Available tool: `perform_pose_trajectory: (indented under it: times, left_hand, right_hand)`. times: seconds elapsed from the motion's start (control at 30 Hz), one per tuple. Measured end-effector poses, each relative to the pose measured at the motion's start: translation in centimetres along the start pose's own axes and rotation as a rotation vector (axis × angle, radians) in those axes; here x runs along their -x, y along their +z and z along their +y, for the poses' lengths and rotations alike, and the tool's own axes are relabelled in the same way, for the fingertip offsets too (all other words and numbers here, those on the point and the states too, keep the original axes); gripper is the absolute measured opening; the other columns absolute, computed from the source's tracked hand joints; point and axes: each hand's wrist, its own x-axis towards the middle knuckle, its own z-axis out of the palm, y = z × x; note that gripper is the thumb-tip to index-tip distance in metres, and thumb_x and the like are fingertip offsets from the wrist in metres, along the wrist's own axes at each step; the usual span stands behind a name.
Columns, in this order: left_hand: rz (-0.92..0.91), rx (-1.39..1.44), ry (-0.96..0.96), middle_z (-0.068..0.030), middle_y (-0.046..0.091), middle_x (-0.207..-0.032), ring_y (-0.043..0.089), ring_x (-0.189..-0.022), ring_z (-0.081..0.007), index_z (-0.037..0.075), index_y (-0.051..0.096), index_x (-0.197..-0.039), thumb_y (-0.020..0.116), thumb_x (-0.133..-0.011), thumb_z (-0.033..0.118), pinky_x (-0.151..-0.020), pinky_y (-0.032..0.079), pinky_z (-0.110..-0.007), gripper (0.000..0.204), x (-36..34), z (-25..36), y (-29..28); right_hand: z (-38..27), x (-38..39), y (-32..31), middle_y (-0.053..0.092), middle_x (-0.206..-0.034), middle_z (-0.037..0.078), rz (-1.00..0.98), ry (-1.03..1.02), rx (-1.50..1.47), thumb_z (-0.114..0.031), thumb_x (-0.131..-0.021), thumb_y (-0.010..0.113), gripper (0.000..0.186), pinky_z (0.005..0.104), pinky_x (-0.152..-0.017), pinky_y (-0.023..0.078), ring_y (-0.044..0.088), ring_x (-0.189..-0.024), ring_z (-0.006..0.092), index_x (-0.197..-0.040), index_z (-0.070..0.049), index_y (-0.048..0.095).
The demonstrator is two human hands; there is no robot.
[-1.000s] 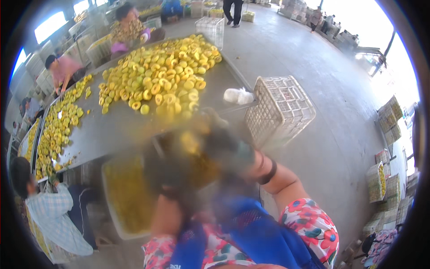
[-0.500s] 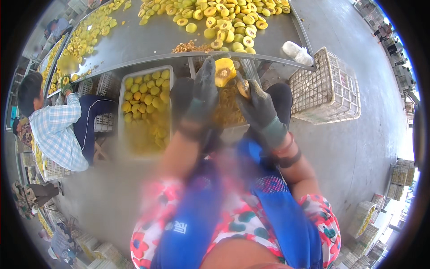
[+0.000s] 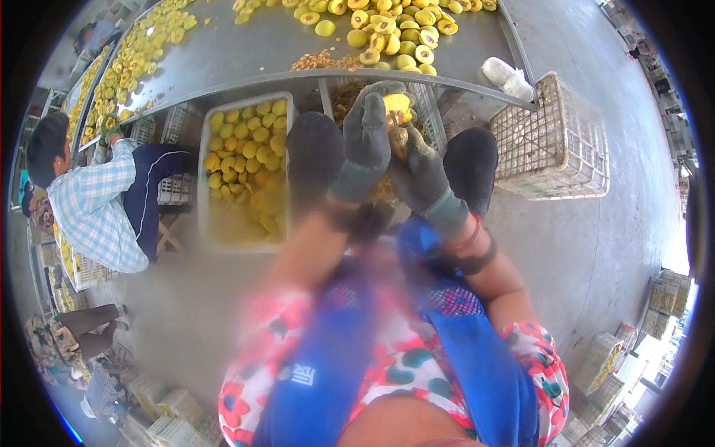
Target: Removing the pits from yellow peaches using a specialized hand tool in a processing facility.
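A yellow peach half (image 3: 397, 106) is gripped in my left hand (image 3: 366, 141), whose dark, dirty glove wraps the fruit from the left. My right hand (image 3: 421, 173), in a matching glove, is closed on a small wooden-handled tool (image 3: 399, 139). The tool's narrow tip meets the near side of the peach half, though its exact shape is hard to make out. Both hands are close together between my knees, just on the near side of the metal table (image 3: 253, 45). Beneath them, partly hidden, stands a crate (image 3: 427, 104) with brown bits inside.
Many peach halves (image 3: 395, 37) and a pile of pits (image 3: 325, 60) lie on the table. Left of my knees stands a white tub (image 3: 205, 186) of peaches. A white bag (image 3: 508, 79) hangs near the table corner, above a crate (image 3: 551, 141). Another person (image 3: 97, 201) sits at left.
The peach half has tilted, and my left fingers now cover more of it. My right hand has brought the tool in against the fruit. The whole view has shifted slightly.
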Motion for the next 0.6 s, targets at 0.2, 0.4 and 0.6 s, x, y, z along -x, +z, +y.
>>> perform_pose_trajectory:
  times: [0.2, 0.4, 0.6]
  left_hand:
    - [-0.131, 0.072, -0.073, -0.0154, 0.066, -0.091, 0.064, -0.076, -0.0196, -0.003, 0.056, -0.111, 0.033, -0.100, 0.039, -0.069, 0.053, -0.031, 0.048, -0.6, 0.7, -1.2]
    - [-0.174, 0.133, -0.111, -0.0116, 0.066, -0.091, 0.063, -0.082, -0.0160, -0.003, 0.060, -0.105, 0.042, -0.098, 0.033, -0.072, 0.052, -0.027, 0.040, -0.5, 0.5, -1.7]
    - [-0.194, 0.071, -0.055, -0.0115, 0.067, -0.091, 0.064, -0.080, -0.0172, -0.003, 0.061, -0.101, 0.042, -0.099, 0.031, -0.070, 0.052, -0.027, 0.039, -0.5, 0.2, -2.3]
  right_hand:
    - [-1.8, -0.2, -1.8, 0.056, -0.079, 0.002, -0.228, 0.582, -0.767, -0.004, -0.088, 0.052, 0.031, 0.0205, -0.048, 0.039, 0.052, -0.057, 0.0076, -0.119, -0.001, 0.050]
    - [0.3, 0.2, -1.7, 0.058, -0.081, 0.004, -0.367, 0.373, -0.497, -0.005, -0.086, 0.054, 0.028, 0.0235, -0.054, 0.042, 0.054, -0.059, 0.0121, -0.114, -0.003, 0.051]
    - [-0.4, 0.0, -1.9, 0.052, -0.070, 0.000, -0.469, 0.485, -0.798, -0.006, -0.090, 0.052, 0.023, 0.0185, -0.039, 0.034, 0.044, -0.046, 0.0049, -0.112, -0.001, 0.049]
